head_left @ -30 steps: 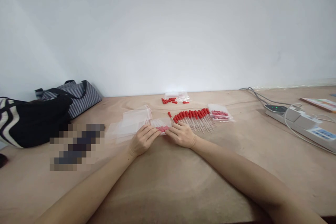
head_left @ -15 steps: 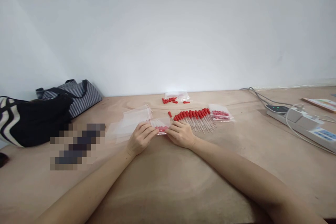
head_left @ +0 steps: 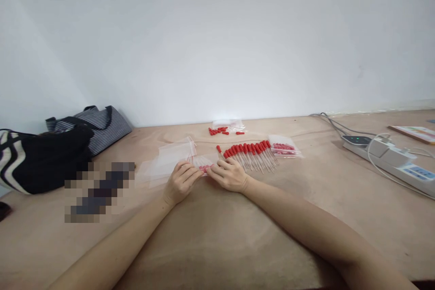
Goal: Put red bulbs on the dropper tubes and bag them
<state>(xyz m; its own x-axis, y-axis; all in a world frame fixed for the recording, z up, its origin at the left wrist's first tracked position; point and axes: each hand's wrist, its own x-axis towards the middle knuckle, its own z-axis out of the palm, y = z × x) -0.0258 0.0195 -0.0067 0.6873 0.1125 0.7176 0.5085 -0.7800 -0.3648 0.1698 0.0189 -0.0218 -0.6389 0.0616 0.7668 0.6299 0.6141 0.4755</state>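
Note:
Between my hands lies a clear zip bag (head_left: 205,166) with red-bulbed droppers inside, its near edge toward me. My left hand (head_left: 183,181) pinches the left end of that edge. At the right end my right hand (head_left: 229,175) closes on the same edge, hiding part of the bag. Just beyond my right hand spreads a row of glass droppers (head_left: 253,156) with red rubber bulbs. A filled zip bag (head_left: 284,147) of droppers rests to their right. Flat empty zip bags (head_left: 175,156) overlap beside my left hand.
Loose red rubber bulbs (head_left: 217,131) lie near the wall beside a clear bag of thin tubes (head_left: 231,125). A black bag (head_left: 44,158) and a striped bag (head_left: 108,129) stand at left. A power strip (head_left: 387,161) with cables sits at right.
My right hand has slid a little left along the bag's edge, closer to my left hand. My left hand stays nearly in place.

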